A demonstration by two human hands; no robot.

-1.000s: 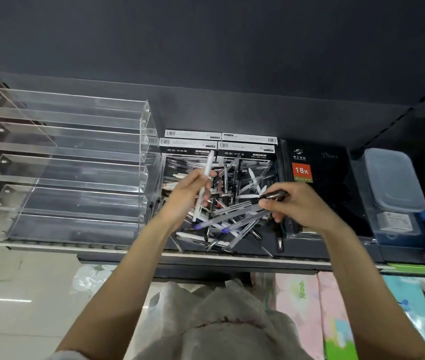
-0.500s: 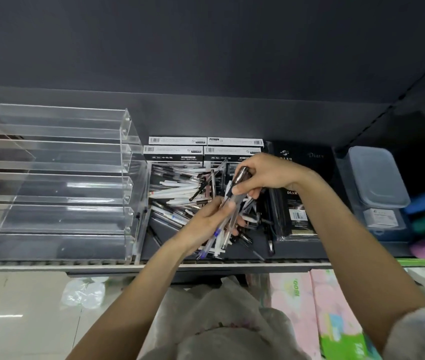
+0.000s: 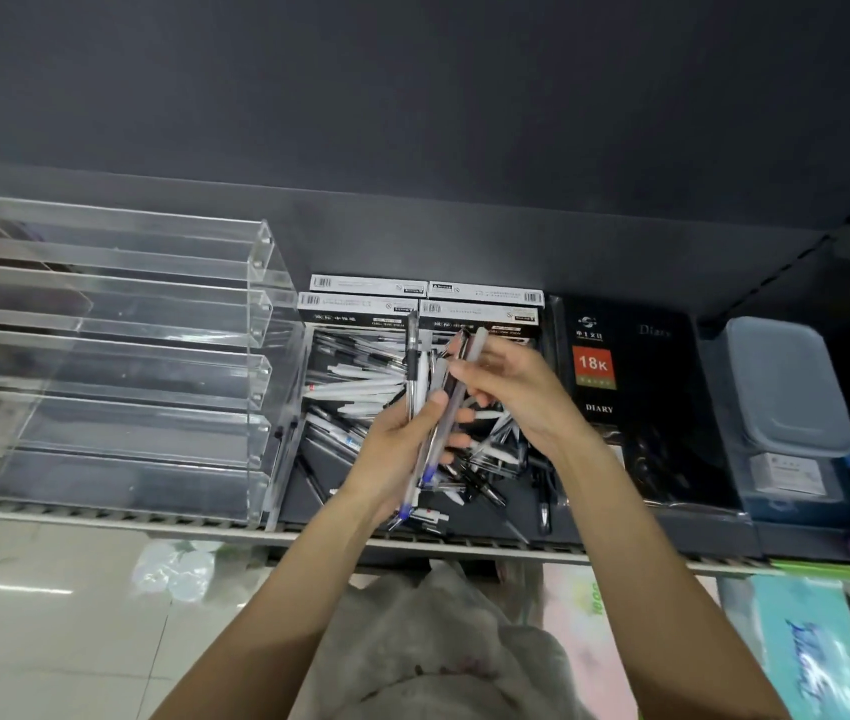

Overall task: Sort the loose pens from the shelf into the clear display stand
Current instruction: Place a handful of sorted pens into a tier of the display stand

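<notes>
A heap of loose pens (image 3: 355,387) lies on the dark shelf between the clear display stand (image 3: 116,366) at the left and the black diaries. The stand's tiers hold nothing. My left hand (image 3: 402,449) grips a bundle of pens (image 3: 430,449), held nearly upright above the heap, blue tips pointing down. My right hand (image 3: 511,392) sits just right of the bundle, fingers curled on the bundle's upper ends near a white pen (image 3: 477,345).
Black-and-white pen boxes (image 3: 422,298) stand behind the heap. Black diaries (image 3: 620,387) lie to the right, then a grey lidded plastic box (image 3: 786,387). The shelf's front edge (image 3: 152,522) runs below. Tissue packs and a plastic bag sit lower down.
Both hands rose from the heap and came together. The pens my right hand held now stand in one upright bundle in my left hand. The camera swung slightly left.
</notes>
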